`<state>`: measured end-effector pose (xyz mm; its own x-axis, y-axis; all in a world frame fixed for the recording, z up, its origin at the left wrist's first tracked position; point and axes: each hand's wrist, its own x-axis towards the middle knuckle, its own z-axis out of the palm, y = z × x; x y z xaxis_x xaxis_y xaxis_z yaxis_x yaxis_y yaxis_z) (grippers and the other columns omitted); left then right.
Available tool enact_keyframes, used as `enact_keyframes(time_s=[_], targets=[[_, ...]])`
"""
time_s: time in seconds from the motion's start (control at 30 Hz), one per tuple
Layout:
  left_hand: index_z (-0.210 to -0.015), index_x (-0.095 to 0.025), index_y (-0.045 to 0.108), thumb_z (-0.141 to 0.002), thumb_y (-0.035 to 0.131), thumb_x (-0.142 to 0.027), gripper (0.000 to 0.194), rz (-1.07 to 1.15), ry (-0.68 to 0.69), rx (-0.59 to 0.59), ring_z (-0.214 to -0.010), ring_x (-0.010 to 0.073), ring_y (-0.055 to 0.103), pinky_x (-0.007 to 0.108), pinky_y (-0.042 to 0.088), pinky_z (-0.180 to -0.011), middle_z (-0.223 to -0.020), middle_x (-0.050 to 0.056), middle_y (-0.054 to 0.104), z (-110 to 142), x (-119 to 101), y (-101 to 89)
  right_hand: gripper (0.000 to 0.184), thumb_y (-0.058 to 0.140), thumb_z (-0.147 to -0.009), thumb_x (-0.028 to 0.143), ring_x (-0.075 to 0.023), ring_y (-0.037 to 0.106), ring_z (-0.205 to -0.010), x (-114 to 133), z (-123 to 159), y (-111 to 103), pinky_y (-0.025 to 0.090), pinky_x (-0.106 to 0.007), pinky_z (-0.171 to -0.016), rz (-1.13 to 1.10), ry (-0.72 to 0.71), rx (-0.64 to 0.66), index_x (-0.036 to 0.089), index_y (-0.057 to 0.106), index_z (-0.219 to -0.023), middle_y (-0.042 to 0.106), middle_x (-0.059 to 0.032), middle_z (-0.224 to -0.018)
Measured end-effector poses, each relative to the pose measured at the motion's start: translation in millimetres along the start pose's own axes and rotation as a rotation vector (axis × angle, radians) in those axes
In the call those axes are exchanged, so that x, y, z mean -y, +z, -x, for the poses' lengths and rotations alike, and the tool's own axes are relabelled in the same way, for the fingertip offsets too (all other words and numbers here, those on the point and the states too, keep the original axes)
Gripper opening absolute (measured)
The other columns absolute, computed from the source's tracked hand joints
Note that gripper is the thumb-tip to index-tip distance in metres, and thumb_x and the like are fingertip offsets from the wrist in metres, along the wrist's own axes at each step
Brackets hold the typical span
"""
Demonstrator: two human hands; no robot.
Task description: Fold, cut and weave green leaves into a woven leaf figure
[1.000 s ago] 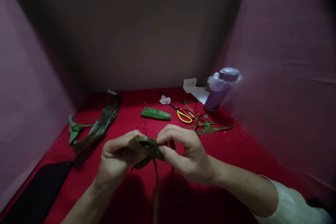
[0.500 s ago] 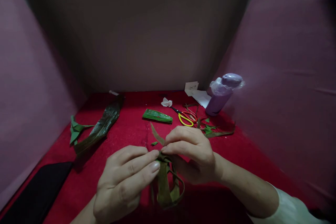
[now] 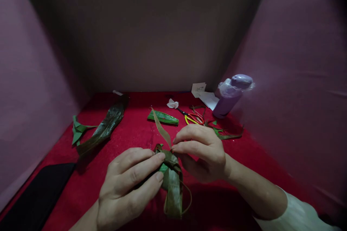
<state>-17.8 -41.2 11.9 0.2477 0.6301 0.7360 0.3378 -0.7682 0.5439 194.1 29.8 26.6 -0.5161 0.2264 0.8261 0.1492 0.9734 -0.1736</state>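
Note:
A folded bundle of dark green leaf strips hangs between my hands, with loops dangling below. My left hand is closed on the bundle's left side, fingers and thumb pressed at its upper folds. A patch of brighter green shows beside the thumb. My right hand pinches the base of a thin leaf strip at the bundle's top; its pointed end sticks up and to the left. Parts of the bundle behind my left fingers are hidden.
Ahead lie a green leaf piece, scissors, a crumpled tissue and leaf scraps. A purple bottle stands by white papers. Leftward are a folded green leaf figure, a long dark leaf and a flat black object.
My right hand has moved slightly up and right, and more of the thin strip now stands out above the bundle. The bundle has turned a little, with its loops drawn closer together.

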Motion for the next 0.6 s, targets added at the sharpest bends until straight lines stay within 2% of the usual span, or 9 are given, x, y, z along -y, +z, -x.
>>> enact_keyframes(time_s=[0.1, 0.13, 0.23, 0.3, 0.43, 0.6], targets=[[-0.094, -0.031, 0.072, -0.062, 0.071, 0.002, 0.046, 0.014, -0.019, -0.072, -0.085, 0.0215, 0.067, 0.031, 0.053, -0.078, -0.095, 0.003, 0.074, -5.9, -2.6, 2.4, 0.019, 0.054, -0.071, 0.01, -0.0167, 0.059, -0.069, -1.7, 2.0, 1.2, 0.048, -0.032, -0.062, 0.068, -0.046, 0.017, 0.015, 0.063, -0.087, 0.065, -0.0078, -0.08], [-0.091, -0.03, 0.072, -0.064, 0.07, 0.001, 0.042, -0.018, 0.018, -0.084, -0.084, 0.0205, 0.068, 0.03, 0.055, -0.076, -0.094, 0.003, 0.074, -8.3, -2.7, 3.1, 0.018, 0.054, -0.071, 0.011, -0.0169, 0.059, -0.07, -2.3, 2.4, 1.4, 0.048, -0.033, -0.063, 0.096, -0.064, 0.017, 0.014, 0.063, -0.087, 0.065, -0.0079, -0.081], [-0.088, -0.025, 0.069, -0.07, 0.066, -0.003, 0.029, -0.212, 0.24, -0.023, -0.084, 0.0183, 0.067, 0.027, 0.057, -0.068, -0.093, 0.003, 0.074, -13.5, 0.9, 4.9, 0.017, 0.053, -0.074, 0.013, -0.0168, 0.059, -0.071, -4.3, 2.5, 0.1, 0.047, -0.033, -0.063, 0.164, -0.102, 0.003, 0.014, 0.063, -0.087, 0.065, -0.0074, -0.082], [-0.088, -0.021, 0.066, -0.076, 0.061, -0.006, 0.02, -0.272, 0.32, -0.003, -0.088, 0.0178, 0.066, 0.027, 0.056, -0.069, -0.094, 0.005, 0.073, -14.2, 5.6, 6.8, 0.017, 0.052, -0.075, 0.014, -0.0167, 0.059, -0.071, -5.7, 1.8, -1.9, 0.047, -0.032, -0.063, 0.196, -0.116, 0.018, 0.015, 0.063, -0.088, 0.065, -0.007, -0.083], [-0.092, -0.017, 0.062, -0.084, 0.051, -0.009, 0.015, -0.094, 0.301, -0.034, -0.092, 0.0205, 0.063, 0.036, 0.056, -0.074, -0.099, 0.011, 0.069, -11.0, 14.8, 13.7, 0.014, 0.051, -0.076, 0.015, -0.0167, 0.059, -0.073, -7.2, -0.1, -5.9, 0.046, -0.031, -0.062, 0.246, -0.13, 0.055, 0.016, 0.062, -0.085, 0.065, -0.0063, -0.082], [-0.101, -0.016, 0.061, -0.079, 0.054, -0.003, 0.026, 0.05, 0.208, -0.021, -0.091, 0.022, 0.064, 0.039, 0.054, -0.076, -0.099, 0.011, 0.068, -3.4, 23.1, 20.4, 0.014, 0.048, -0.072, 0.012, -0.0163, 0.059, -0.071, -6.2, -2.7, -7.2, 0.044, -0.03, -0.062, 0.281, -0.104, 0.078, 0.017, 0.059, -0.079, 0.065, -0.0053, -0.08]])
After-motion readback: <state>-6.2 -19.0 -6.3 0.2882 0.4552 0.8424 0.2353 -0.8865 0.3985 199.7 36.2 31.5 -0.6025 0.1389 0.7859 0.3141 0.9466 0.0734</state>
